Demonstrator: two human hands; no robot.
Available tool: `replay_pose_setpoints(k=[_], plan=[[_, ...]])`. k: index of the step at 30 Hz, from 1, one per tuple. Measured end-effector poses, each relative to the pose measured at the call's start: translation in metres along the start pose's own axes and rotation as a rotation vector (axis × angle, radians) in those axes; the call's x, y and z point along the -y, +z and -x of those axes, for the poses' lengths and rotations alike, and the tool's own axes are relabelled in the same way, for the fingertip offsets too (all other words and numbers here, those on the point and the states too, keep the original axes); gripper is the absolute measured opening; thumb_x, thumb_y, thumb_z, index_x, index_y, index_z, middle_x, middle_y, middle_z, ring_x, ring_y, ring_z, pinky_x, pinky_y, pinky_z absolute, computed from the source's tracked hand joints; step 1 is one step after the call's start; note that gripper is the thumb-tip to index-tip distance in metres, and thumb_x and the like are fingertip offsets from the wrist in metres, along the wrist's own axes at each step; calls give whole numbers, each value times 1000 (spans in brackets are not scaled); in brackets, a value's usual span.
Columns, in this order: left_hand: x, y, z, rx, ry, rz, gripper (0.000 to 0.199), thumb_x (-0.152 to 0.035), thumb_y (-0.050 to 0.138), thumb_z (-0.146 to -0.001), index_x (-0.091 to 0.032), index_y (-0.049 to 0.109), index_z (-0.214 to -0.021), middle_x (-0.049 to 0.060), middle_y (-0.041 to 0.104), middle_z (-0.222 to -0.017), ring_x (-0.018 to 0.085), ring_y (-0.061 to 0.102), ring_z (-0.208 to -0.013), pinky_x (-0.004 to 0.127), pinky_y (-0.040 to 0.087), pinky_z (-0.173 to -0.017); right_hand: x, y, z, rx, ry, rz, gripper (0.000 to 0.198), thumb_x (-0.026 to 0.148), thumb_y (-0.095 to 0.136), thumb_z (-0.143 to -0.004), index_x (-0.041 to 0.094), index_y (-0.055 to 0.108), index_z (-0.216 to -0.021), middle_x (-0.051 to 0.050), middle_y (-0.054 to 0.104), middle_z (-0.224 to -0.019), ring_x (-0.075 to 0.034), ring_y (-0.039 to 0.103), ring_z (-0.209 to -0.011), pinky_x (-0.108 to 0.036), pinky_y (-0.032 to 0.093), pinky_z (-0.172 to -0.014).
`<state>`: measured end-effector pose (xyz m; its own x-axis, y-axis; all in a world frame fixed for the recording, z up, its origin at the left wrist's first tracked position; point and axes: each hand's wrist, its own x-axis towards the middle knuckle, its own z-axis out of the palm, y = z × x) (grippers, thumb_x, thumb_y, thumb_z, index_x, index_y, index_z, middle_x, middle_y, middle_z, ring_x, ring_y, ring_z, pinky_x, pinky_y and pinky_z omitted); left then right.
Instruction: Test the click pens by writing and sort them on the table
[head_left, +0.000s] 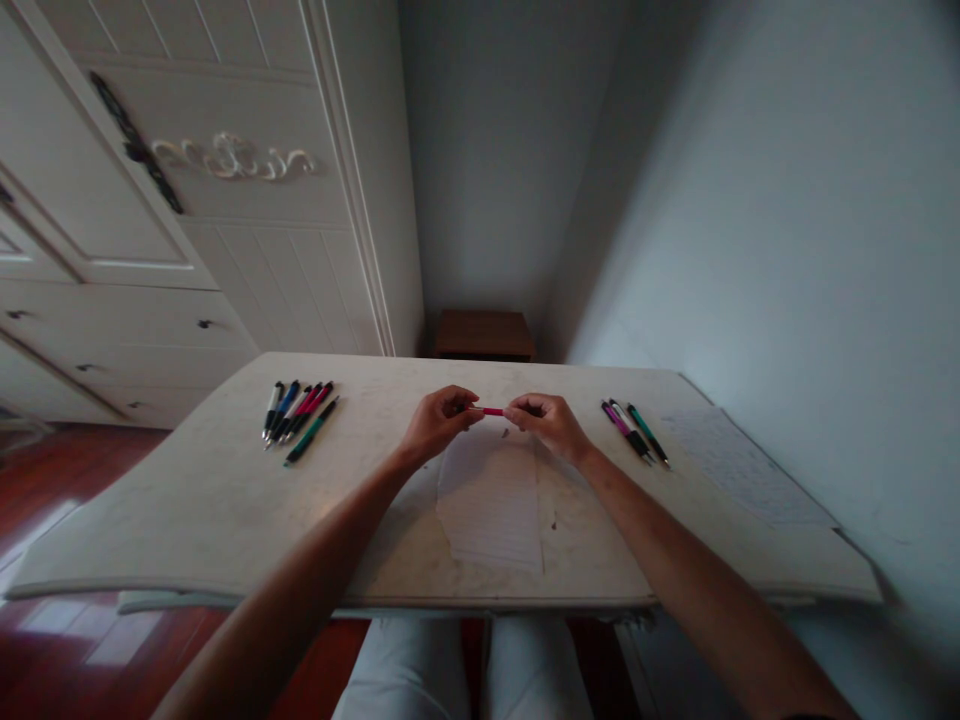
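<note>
A red pen (492,411) lies level between my two hands, above the far end of a lined sheet of paper (491,510). My left hand (444,412) pinches its left end, and my right hand (547,420) pinches the right end. Only the red middle of the pen shows; the fingers hide both ends. Beneath my hands, a small dark piece (505,433) rests near the top of the sheet.
On the white table (390,540), several pens (300,410) lie bunched at the left, with a green pen (311,432) beside them. To the right are purple, white and green pens (628,428) and a written sheet (742,465). A wall (750,250) borders the right side.
</note>
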<state>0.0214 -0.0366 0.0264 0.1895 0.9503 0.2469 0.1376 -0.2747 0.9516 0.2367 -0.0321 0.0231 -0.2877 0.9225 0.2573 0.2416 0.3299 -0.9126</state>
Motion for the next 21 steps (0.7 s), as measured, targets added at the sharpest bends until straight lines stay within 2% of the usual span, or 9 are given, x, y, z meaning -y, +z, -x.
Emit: replay_pose_setpoints(k=[4, 9, 12, 14, 17, 21], plan=[[-4, -1, 3, 33, 10, -96, 32, -46, 66, -77, -14, 64, -75, 0, 59, -57, 10, 52, -47, 21, 40, -47, -1, -1, 0, 22, -14, -43, 33, 47, 73, -72, 16, 70, -81, -2, 66, -73, -14, 58, -64, -27, 47, -61], [-2, -3, 4, 30, -62, -157, 53, -63, 48, -85, -15, 61, -65, -4, 46, -40, 9, 42, -36, 21, 31, -42, 0, 0, 0, 43, -48, -35, 30, 45, 74, -73, 16, 70, -82, -3, 68, -76, -15, 62, -68, -28, 50, -66], [1, -2, 4, 36, -100, -171, 59, -67, 43, -86, -15, 57, -61, -4, 44, -37, 9, 41, -34, 21, 30, -41, 0, 1, 1, 54, -55, -29, 29, 44, 73, -74, 17, 70, -82, -3, 68, -77, -16, 62, -69, -28, 49, -66], [0, -2, 4, 54, -67, -157, 56, -65, 45, -86, -15, 57, -65, -3, 49, -44, 9, 44, -37, 20, 33, -41, 2, 1, 1, 42, -41, -29, 28, 44, 73, -74, 17, 69, -81, -2, 67, -75, -15, 60, -67, -27, 48, -64], [-1, -1, 5, 60, -22, -69, 45, -58, 64, -77, -14, 60, -86, 0, 59, -70, 9, 54, -47, 20, 40, -43, 5, 1, 1, 9, -18, -21, 29, 45, 69, -76, 17, 68, -77, 0, 62, -67, -13, 55, -61, -26, 43, -58], [3, -2, 4, 28, 7, -3, 49, -45, 78, -67, -16, 57, -100, 0, 56, -85, 10, 59, -58, 21, 47, -49, 9, -1, 4, -19, 7, 7, 35, 46, 60, -83, 16, 66, -69, 0, 56, -59, -12, 50, -57, -25, 39, -56]])
